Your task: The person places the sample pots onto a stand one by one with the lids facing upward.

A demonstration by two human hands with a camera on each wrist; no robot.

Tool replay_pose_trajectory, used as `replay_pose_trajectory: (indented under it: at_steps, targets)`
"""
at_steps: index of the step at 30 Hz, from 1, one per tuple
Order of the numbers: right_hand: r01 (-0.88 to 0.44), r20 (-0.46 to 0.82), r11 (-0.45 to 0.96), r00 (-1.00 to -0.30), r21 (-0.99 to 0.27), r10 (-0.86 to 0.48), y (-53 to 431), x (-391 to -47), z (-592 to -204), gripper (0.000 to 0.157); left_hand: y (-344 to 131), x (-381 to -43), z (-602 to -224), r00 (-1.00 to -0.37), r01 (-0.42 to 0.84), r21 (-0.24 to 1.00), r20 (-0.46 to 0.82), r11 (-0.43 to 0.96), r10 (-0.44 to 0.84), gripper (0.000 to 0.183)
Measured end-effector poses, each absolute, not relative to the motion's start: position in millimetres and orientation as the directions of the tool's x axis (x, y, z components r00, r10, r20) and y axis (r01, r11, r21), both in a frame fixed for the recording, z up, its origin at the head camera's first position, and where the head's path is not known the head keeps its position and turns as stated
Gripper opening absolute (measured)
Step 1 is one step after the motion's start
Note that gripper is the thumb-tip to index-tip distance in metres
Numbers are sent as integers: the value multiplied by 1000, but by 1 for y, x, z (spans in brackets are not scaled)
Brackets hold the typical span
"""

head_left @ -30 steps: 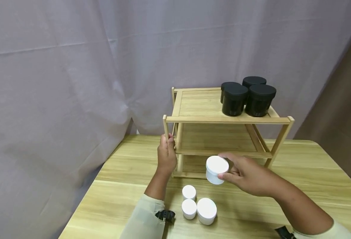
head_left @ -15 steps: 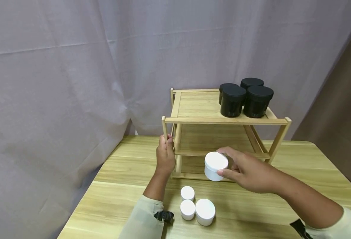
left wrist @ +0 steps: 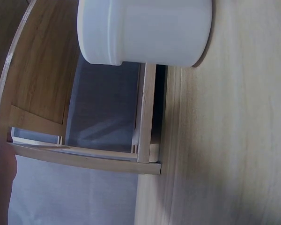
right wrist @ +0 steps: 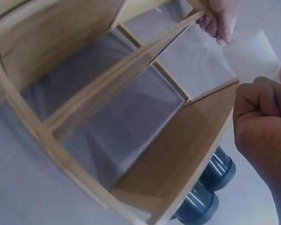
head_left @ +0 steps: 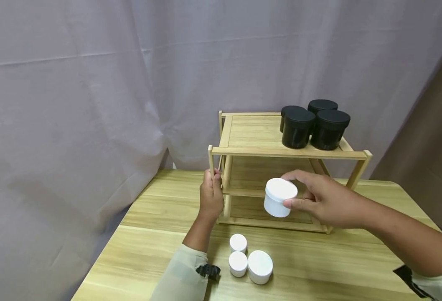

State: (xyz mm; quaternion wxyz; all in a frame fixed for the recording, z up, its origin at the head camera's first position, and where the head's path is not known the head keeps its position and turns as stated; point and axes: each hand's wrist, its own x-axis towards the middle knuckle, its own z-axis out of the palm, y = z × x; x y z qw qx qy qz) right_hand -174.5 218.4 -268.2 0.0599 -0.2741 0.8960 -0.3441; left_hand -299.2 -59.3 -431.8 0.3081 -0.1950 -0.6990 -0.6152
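A white lidded jar (head_left: pixel 277 205) is pinched between the thumb and fingers of my right hand (head_left: pixel 318 198). In the head view it overlaps the front of the wooden shelf rack (head_left: pixel 288 153), at about the height of the middle shelf. The right wrist view shows the same jar (right wrist: pixel 251 54) from behind the curled fingers. My left hand (head_left: pixel 211 193) grips the rack's front left post, below the top shelf. Three more white lidded jars stand close together on the table: a larger jar (head_left: pixel 260 266), a small jar (head_left: pixel 237 263) and another small jar (head_left: pixel 237 242).
Several black lidded jars (head_left: pixel 295 127) stand at the right end of the rack's top shelf. The wooden table (head_left: pixel 157 246) reaches back to a grey curtain (head_left: pixel 93 104). A brown drape (head_left: pixel 428 150) hangs at the right.
My right hand has raised the white jar and brought it slightly right, from near the bottom shelf to the middle shelf's height. My left hand keeps its hold on the post.
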Motion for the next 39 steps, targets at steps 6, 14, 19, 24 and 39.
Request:
replay_pose_trajectory:
  at_steps: [6,14,19,24,39]
  targets:
    - [-454,107,616,-850,-644,-515,216,-178,-250,50,-58,-300,-432,-724,655,731,680,193,-117,20]
    - [-487,169,636,-853,-599,-493,213,-181,-229,42,-56,-300,-432,-725,659,729,681,182,-101,20]
    - [-463,141,679,-869,-569,-474,213,-189,-214,45,-55,-301,-432,-722,663,726,684,183,-99,19]
    - [-433,87,723,-882,-539,-463,215,-197,-198,47,-55,-301,-433,-727,657,730,680,187,-97,20]
    - [-432,49,624,-845,-652,-533,217,-223,-155,45,-57,-301,-432,-723,663,729,683,171,-106,19]
